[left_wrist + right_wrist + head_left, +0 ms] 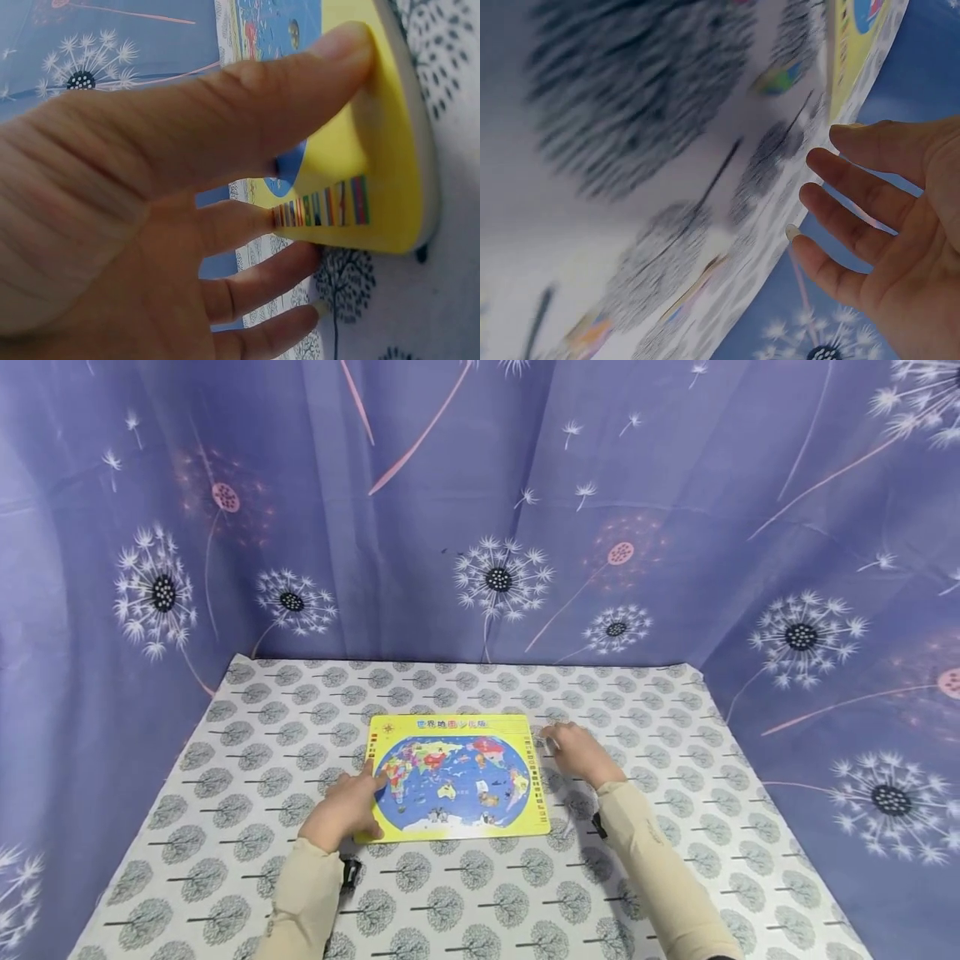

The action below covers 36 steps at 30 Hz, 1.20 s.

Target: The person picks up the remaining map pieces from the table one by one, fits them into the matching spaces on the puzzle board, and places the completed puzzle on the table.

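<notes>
1. Near the middle of the tree-patterned table (480, 893), a yellow-bordered world-map board (457, 781) lies flat.
2. At its left edge I see the person's left hand (348, 806), grip spread, thumb over the near corner, fingers along the side.
3. Just beside its far right corner is the right hand (583, 753), grip loosely spread.
4. Behind hangs a purple curtain (420, 568) printed with dandelions.

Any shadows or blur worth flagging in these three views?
Head view: a soft shadow on the tablecloth beside the right sleeve; left wrist view: a shadow below the left thumb on the yellow of the map board; right wrist view: the nearest tablecloth looks blurred, the right hand sharper.
</notes>
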### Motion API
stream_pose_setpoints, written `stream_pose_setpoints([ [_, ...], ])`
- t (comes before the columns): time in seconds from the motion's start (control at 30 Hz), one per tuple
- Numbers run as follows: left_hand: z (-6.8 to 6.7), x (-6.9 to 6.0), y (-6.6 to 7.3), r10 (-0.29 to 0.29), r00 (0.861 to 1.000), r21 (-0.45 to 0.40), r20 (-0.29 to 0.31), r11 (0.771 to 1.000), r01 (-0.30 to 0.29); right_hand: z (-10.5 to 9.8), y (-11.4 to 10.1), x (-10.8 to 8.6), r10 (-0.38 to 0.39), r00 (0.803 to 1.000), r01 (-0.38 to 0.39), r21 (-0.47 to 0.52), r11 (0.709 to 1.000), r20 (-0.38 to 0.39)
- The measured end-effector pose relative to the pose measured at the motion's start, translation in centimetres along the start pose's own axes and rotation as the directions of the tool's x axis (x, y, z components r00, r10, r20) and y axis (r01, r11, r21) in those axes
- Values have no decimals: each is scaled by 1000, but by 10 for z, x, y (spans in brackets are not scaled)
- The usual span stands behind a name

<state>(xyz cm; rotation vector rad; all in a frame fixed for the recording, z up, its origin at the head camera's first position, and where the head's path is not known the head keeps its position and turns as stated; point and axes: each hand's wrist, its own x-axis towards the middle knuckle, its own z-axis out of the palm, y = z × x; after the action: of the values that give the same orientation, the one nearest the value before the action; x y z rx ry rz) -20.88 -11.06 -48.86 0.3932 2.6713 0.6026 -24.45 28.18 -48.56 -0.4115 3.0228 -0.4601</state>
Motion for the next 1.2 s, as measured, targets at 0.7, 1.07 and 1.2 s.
stream_pose_setpoints([
  [0.7,-6,-4,3,3,1000,-5,22,1000,-3,-12,68,-44,76,996,-80,-85,993,-44],
  [1.07,-1,-3,3,40,999,7,6,999,-40,-6,73,-45,84,994,-92,-129,987,-66],
  [1.2,-1,0,3,31,1000,7,4,1000,-31,-7,71,-44,74,995,-85,-202,976,-64],
])
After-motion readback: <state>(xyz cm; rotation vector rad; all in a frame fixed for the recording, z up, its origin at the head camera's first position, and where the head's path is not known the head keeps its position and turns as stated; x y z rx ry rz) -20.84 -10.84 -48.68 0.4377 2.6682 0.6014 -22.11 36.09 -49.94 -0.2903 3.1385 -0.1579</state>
